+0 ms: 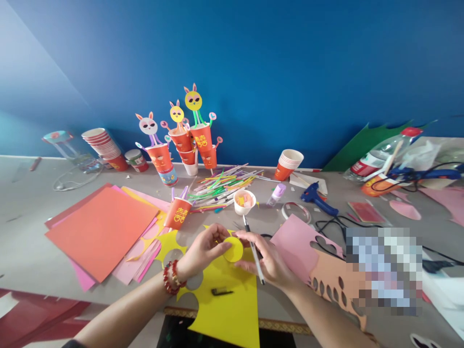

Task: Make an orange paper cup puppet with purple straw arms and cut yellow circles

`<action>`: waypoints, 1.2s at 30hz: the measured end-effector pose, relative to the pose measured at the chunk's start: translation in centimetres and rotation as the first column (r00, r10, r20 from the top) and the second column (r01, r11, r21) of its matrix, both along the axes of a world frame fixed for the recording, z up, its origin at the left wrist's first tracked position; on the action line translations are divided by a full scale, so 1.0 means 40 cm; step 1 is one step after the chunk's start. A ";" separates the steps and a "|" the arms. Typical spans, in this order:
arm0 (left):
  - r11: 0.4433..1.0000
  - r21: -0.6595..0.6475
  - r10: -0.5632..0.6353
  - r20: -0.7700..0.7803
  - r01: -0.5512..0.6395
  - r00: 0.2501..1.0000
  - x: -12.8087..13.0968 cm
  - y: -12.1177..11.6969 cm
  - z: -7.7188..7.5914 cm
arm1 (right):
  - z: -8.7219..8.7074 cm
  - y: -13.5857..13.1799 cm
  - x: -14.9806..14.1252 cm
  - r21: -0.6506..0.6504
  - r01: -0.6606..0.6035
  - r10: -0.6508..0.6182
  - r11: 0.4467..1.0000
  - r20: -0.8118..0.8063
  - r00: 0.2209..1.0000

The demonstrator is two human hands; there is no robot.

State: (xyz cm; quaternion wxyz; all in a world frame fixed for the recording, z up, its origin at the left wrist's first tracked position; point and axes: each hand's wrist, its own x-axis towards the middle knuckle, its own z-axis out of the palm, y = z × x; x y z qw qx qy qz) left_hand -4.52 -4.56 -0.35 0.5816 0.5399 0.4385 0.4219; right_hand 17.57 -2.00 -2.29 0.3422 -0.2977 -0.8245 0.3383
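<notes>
A round yellow paper disc is pinched between the thumb and fingers of my left hand, which wears red bead bracelets. My right hand is at the disc's right edge, with a pen held slanting across its fingers. Whether its fingertips touch the disc, I cannot tell. Beneath both hands lies a sheet of yellow paper with round cut-outs along its left side. A black pen cap rests on that sheet. Just beyond the hands stands a white paper cup holding small paper pieces.
Orange paper sheets lie left, near a tilted red cup. Behind are drinking straws and rabbit-faced cup figures. To the right are a blue glue gun, its cord, pink paper and a plastic bottle.
</notes>
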 end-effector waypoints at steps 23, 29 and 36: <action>0.999 -0.009 0.049 -0.016 -0.050 0.999 0.007 -0.003 0.004 | 0.007 -0.002 -0.001 0.044 -0.002 0.001 0.999 0.021 1.000; 0.999 -0.021 0.037 -0.011 -0.037 0.999 0.004 0.001 -0.005 | 0.015 -0.005 -0.005 0.073 0.004 -0.008 0.997 0.053 0.999; 0.999 -0.035 0.029 -0.005 -0.030 1.000 0.004 0.003 -0.013 | 0.006 -0.001 -0.004 0.107 0.000 -0.008 0.994 0.077 0.997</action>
